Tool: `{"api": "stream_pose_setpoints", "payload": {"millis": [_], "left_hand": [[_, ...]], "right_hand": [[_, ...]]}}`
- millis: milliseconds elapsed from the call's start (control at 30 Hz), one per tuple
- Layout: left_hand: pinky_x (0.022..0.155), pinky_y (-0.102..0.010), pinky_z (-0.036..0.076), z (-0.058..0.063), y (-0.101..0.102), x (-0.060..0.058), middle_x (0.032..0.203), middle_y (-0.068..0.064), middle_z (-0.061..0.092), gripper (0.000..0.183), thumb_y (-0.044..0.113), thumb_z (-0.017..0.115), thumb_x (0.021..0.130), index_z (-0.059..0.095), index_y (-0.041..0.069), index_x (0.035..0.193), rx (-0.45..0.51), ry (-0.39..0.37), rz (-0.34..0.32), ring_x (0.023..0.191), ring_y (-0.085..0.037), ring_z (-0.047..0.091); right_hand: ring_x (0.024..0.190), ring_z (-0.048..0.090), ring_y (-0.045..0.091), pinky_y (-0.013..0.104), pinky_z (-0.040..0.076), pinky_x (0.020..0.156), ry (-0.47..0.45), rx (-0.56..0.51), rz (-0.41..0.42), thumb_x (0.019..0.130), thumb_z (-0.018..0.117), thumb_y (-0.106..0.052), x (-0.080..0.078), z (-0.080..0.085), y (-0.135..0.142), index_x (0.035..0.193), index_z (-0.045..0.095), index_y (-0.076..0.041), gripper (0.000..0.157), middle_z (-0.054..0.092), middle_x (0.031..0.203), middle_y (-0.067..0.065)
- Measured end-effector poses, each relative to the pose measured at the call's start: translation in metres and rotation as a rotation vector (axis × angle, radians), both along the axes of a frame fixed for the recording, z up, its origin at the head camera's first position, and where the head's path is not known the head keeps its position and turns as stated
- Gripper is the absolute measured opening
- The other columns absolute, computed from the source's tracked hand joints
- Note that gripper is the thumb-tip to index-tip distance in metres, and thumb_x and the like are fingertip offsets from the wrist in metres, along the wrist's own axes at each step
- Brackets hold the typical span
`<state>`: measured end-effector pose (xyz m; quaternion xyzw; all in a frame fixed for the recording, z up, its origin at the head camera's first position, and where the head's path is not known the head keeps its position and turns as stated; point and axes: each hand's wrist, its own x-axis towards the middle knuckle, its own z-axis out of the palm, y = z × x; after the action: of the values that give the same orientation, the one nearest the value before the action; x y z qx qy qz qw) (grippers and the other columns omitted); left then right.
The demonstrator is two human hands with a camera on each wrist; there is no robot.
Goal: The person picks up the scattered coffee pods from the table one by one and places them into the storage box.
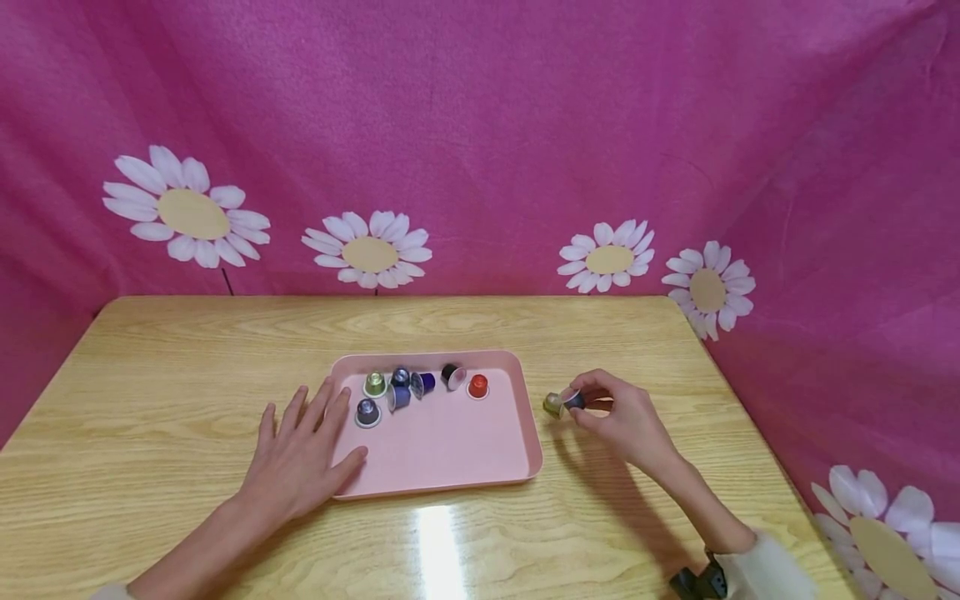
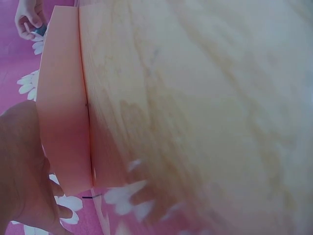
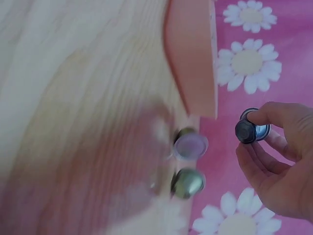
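My right hand (image 1: 626, 417) pinches a dark coffee capsule (image 3: 247, 131) between thumb and fingertips, raised above the table to the right of the pink tray (image 1: 450, 454). Below it, on the wood, are a gold-green capsule (image 3: 188, 182) and another capsule (image 3: 190, 147) with its pale lid showing. My left hand (image 1: 296, 462) rests at the tray's left edge, fingers straight and spread, the thumb over the rim. Inside the tray are a red capsule (image 1: 477, 386), a black one (image 1: 450, 374), a purple one (image 1: 424, 383), a green one (image 1: 375, 383), a grey one (image 1: 367, 412) and bluish ones (image 1: 399, 397).
The wooden table (image 1: 210, 350) reaches back to a magenta cloth (image 1: 480, 150) printed with white daisies. Another such cloth side hangs along the right. A bright light reflection lies on the wood in front of the tray. A black strap (image 1: 701, 579) sits on my right wrist.
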<state>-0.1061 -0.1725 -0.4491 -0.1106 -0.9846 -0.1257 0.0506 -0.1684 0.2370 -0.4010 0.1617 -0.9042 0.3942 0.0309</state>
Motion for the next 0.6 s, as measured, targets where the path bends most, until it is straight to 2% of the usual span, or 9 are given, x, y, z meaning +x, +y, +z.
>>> {"api": "stream_pose_setpoints", "payload": {"millis": [133,333,467,600], "left_hand": [[0.106,-0.074,0.011,0.000,0.000,0.000,0.160,-0.019,0.025,0.080,0.055,0.058,0.093,0.036,0.007,0.154,0.000,0.003,0.001,0.142,-0.049,0.022],[0.106,-0.074,0.012,-0.002,0.000,0.000,0.160,-0.019,0.025,0.080,0.054,0.059,0.093,0.038,0.007,0.153,-0.001,0.012,0.002,0.141,-0.049,0.023],[0.106,-0.075,0.013,-0.003,0.000,0.000,0.160,-0.019,0.026,0.079,0.054,0.059,0.092,0.038,0.007,0.153,-0.003,0.017,0.002,0.141,-0.049,0.024],[0.105,-0.075,0.013,-0.004,0.000,0.000,0.160,-0.019,0.026,0.079,0.054,0.058,0.093,0.038,0.007,0.153,-0.004,0.022,0.000,0.141,-0.049,0.024]], "right_hand": [[0.088,0.068,0.018,0.046,0.056,0.085,0.002,-0.018,0.052,0.081,0.077,0.006,0.001,0.005,-0.015,0.102,0.069,-0.010,0.027,0.070,0.096,-0.001],[0.084,0.067,0.014,0.041,0.057,0.082,0.020,-0.022,0.119,0.081,0.077,0.006,-0.001,0.011,-0.037,0.101,0.069,-0.009,0.026,0.070,0.093,-0.002],[0.084,0.067,0.014,0.045,0.057,0.083,-0.010,-0.055,0.156,0.081,0.077,0.006,-0.003,0.012,-0.052,0.100,0.069,-0.010,0.026,0.070,0.092,-0.004],[0.086,0.068,0.013,0.043,0.057,0.083,-0.009,-0.040,0.198,0.081,0.077,0.004,-0.005,0.008,-0.065,0.098,0.069,-0.012,0.025,0.070,0.090,-0.006]]}}
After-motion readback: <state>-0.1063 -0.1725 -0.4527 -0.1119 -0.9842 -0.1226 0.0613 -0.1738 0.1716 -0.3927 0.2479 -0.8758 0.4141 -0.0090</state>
